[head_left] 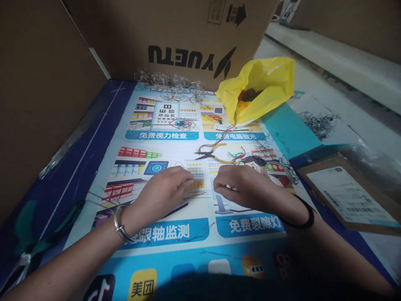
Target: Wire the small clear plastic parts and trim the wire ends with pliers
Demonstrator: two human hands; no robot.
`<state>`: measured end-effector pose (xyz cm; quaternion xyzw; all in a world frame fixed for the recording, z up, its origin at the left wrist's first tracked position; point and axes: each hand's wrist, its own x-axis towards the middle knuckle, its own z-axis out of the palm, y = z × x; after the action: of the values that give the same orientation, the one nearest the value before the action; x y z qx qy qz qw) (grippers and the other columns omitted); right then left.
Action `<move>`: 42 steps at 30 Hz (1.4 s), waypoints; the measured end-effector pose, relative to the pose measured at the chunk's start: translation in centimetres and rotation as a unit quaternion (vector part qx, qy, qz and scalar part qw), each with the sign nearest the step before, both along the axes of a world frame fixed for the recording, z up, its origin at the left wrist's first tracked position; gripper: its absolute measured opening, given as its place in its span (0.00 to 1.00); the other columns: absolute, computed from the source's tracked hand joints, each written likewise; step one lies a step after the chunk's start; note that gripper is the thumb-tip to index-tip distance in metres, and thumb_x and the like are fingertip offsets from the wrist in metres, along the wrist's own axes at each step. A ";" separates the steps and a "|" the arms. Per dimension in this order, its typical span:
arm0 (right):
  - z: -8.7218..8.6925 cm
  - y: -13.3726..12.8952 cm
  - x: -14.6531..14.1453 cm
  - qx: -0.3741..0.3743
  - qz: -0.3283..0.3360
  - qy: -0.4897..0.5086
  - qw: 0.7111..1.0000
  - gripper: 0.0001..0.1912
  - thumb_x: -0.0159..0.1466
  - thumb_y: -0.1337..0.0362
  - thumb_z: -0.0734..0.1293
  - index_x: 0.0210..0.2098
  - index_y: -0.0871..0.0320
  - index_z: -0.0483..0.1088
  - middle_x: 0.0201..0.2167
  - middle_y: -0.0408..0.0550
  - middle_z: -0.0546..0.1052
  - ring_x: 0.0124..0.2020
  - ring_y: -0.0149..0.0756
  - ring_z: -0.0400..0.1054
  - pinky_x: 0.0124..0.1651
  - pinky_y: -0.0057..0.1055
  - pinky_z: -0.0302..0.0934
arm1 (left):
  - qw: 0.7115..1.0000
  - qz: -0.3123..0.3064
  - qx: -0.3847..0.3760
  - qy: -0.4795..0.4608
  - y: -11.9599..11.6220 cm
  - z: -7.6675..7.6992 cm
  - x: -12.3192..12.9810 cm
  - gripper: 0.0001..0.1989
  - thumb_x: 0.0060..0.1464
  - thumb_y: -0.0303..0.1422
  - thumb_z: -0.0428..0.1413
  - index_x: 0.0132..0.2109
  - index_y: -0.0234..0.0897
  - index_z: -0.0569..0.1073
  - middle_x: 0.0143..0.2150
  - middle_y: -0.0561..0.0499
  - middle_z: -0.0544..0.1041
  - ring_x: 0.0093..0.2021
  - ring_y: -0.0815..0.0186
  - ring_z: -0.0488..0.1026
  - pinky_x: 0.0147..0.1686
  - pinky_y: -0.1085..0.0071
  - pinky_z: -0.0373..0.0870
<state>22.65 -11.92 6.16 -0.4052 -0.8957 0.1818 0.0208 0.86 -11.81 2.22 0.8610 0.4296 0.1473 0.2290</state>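
My left hand (166,188) is closed, its fingers curled together just left of the middle of the printed sheet. Several thin wires (200,193) stick out beside its fingertips, and more wire ends show near the wrist. Whether it grips them or they lie beneath it, I cannot make out. Facing it, my right hand (241,184) has thumb and fingers bent into a pinch; anything between them is too small to see. A gap separates the two hands. Pliers (216,154) with yellow handles lie just beyond them, beside red and green wires (239,155).
A yellow bag (260,90) stands open at the back right. Tangled wire pieces (169,81) lie along the large cardboard box (188,31). A roll of tape (280,173) and a labelled cardboard piece (351,196) are at right. Green-handled scissors (29,246) lie at left.
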 end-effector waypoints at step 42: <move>-7.0 2.6 -5.0 -0.376 -0.235 0.432 0.785 0.07 0.51 0.63 0.66 0.27 0.61 0.69 0.17 0.40 0.71 0.19 0.26 0.65 0.25 0.24 0.61 | 0.930 0.193 -0.215 -0.229 1.9 -2.9 -0.7 0.05 0.47 0.32 0.52 0.27 0.35 0.70 0.20 0.56 0.69 0.21 0.73 0.65 0.23 0.77 0.62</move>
<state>17.64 -9.36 -0.81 -0.4580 -0.5308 0.6498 0.2938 0.14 -9.88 -0.69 0.6348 0.5445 0.2857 0.4679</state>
